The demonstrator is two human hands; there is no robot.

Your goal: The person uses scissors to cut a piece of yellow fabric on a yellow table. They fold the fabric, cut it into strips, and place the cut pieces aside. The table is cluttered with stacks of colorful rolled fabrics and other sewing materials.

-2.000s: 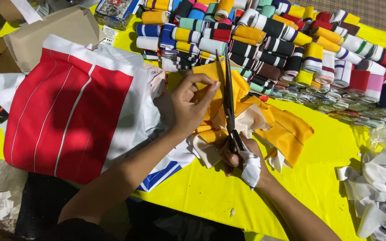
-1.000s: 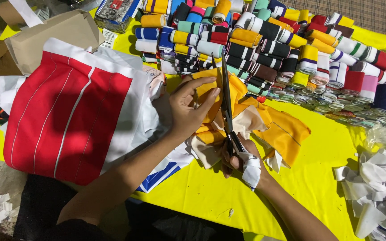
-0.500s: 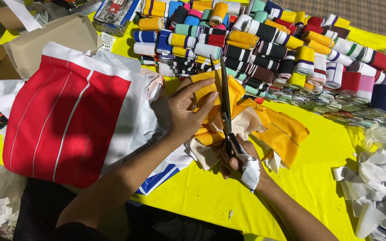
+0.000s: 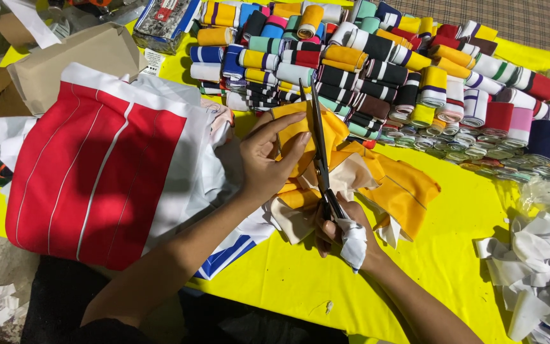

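My right hand (image 4: 344, 230), a white cloth wrapped round one finger, grips the handles of long dark scissors (image 4: 318, 143) whose blades point away from me across a piece of yellow-orange fabric (image 4: 403, 190). My left hand (image 4: 264, 157) presses flat on the left part of that fabric, fingers spread beside the blades. Beige lining pieces (image 4: 351, 175) lie under the yellow cloth. All of it rests on a yellow table cover (image 4: 453, 267).
A folded red and white striped cloth (image 4: 103, 165) lies at left, brown card (image 4: 74, 60) behind it. Rows of rolled striped ribbing (image 4: 377, 57) fill the back. White fabric scraps (image 4: 536, 280) pile at the right edge. A packet (image 4: 163, 22) sits at the top.
The scissors have crept a little farther up the yellow fabric. My left hand has shifted slightly on the cloth. The view has drifted a bit.
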